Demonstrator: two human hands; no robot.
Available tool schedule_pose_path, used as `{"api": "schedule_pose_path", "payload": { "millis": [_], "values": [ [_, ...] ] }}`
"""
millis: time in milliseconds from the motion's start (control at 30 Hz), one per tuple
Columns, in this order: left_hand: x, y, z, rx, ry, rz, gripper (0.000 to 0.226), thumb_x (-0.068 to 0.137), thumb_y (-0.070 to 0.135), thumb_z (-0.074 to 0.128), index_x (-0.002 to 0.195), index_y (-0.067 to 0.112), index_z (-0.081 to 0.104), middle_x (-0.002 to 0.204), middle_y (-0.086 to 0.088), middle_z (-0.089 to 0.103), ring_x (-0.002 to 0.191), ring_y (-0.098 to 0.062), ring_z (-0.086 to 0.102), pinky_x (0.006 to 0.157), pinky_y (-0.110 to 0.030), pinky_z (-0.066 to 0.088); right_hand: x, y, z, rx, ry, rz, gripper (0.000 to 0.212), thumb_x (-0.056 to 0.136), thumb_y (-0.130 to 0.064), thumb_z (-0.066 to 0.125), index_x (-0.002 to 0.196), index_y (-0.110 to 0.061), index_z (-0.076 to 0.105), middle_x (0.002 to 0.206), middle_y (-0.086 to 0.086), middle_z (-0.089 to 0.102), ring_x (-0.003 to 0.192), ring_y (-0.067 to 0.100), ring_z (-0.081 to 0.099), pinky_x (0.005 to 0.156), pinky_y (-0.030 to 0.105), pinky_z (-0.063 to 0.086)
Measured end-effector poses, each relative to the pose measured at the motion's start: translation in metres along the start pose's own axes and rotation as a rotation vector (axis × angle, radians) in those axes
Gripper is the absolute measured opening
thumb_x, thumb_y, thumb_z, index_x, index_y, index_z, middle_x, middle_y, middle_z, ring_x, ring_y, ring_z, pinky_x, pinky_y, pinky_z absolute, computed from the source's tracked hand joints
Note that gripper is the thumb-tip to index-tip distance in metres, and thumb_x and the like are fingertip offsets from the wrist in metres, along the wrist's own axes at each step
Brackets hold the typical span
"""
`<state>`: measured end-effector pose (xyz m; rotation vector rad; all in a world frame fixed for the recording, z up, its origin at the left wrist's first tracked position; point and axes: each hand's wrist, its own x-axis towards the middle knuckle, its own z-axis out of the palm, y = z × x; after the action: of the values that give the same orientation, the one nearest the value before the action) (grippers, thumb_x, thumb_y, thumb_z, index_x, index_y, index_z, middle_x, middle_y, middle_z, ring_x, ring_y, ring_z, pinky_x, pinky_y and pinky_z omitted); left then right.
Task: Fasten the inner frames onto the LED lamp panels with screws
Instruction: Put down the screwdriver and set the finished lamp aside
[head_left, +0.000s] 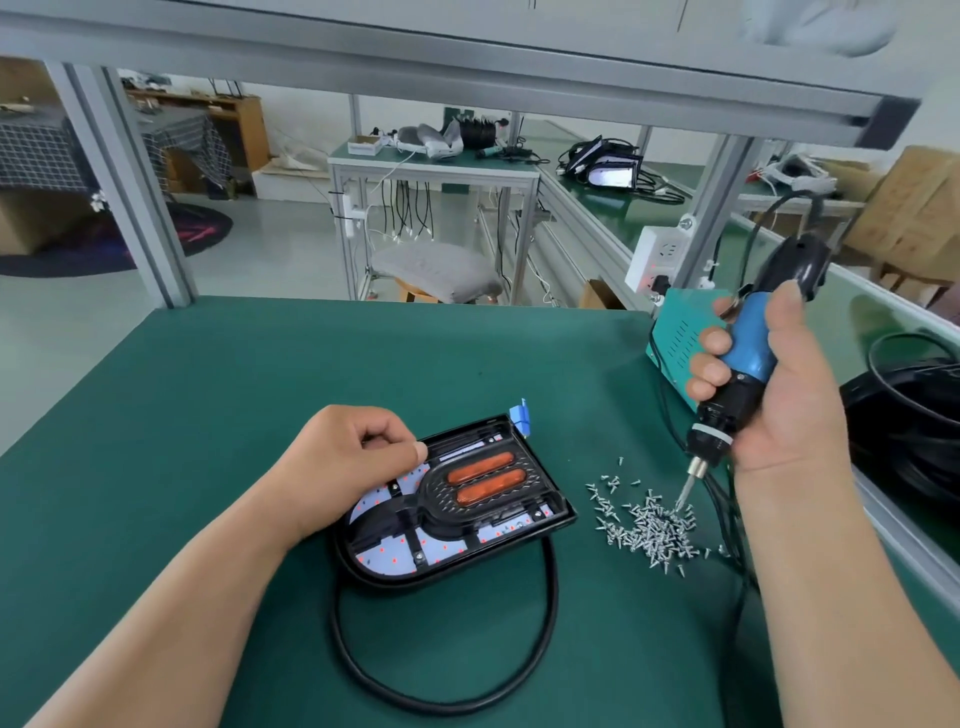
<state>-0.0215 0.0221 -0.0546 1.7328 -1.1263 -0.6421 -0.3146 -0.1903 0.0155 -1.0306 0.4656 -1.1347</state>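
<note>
Curled left hand (358, 457) pins the black LED lamp panel (457, 499) mid-frame on the green worktop (208, 415) while the right hand (779, 384) grips a blue electric screwdriver (748, 358), bit in the silver screw pile (649, 525), likely collecting one to seat next.

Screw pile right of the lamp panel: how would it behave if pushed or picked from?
The screws lie loose and spread out on the green mat, so a push would probably scatter them, not shift them together. Each looks tiny and shiny, so likely light and fiddly to pinch.
</note>
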Motion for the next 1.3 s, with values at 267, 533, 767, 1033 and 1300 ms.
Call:
{"api": "schedule_pose_path", "payload": {
  "millis": [267,533,767,1033,1300],
  "values": [
    [-0.001,0.002,-0.001,-0.016,-0.011,-0.021,0.044,0.067,0.058,0.077,0.08,0.016,0.078,0.064,-0.008,0.055,0.061,-0.017,0.045,0.067,-0.032,0.04,0.008,-0.009,-0.025,-0.201,0.045,0.052,0.03,0.098,-0.05,0.067,0.1,-0.02,0.061,0.072,0.003,0.058,0.049,0.018,0.05,0.046,0.027,0.046],
    [0.0,0.001,-0.001,0.037,-0.012,-0.033,0.018,0.09,0.029,0.084,0.081,0.015,0.078,0.067,-0.02,0.061,0.062,-0.017,0.048,0.068,-0.032,0.041,0.014,-0.007,-0.042,-0.443,0.098,0.08,0.02,0.09,-0.025,0.073,0.101,-0.016,0.059,0.074,0.008,0.065,0.048,0.024,0.056,0.046,0.032,0.05],
    [-0.002,0.006,0.0,0.049,-0.002,-0.04,0.015,0.09,0.026,0.083,0.08,0.016,0.079,0.08,-0.03,0.065,0.062,-0.018,0.052,0.069,-0.032,0.045,0.021,0.007,-0.051,-0.964,0.122,0.159,0.037,0.07,-0.036,0.072,0.1,-0.015,0.07,0.085,0.01,0.07,0.067,0.02,0.069,0.055,0.039,0.061],
    [-0.002,0.005,-0.001,0.023,-0.005,-0.062,0.013,0.09,0.026,0.082,0.081,0.018,0.08,0.064,-0.016,0.063,0.055,-0.014,0.05,0.064,-0.027,0.043,0.023,0.028,-0.054,-1.622,0.058,0.116,0.03,0.084,-0.036,0.076,0.087,-0.019,0.052,0.086,0.001,0.058,0.074,0.019,0.056,0.059,0.036,0.034],
    [-0.002,0.004,-0.002,0.026,-0.011,-0.054,0.013,0.09,0.027,0.083,0.081,0.018,0.08,0.068,-0.021,0.064,0.057,-0.015,0.05,0.064,-0.028,0.044,0.02,0.03,-0.051,-1.925,0.06,0.078,0.032,0.087,-0.045,0.071,0.098,-0.022,0.051,0.088,-0.005,0.056,0.084,0.024,0.06,0.063,0.035,0.04]
  ]
}}
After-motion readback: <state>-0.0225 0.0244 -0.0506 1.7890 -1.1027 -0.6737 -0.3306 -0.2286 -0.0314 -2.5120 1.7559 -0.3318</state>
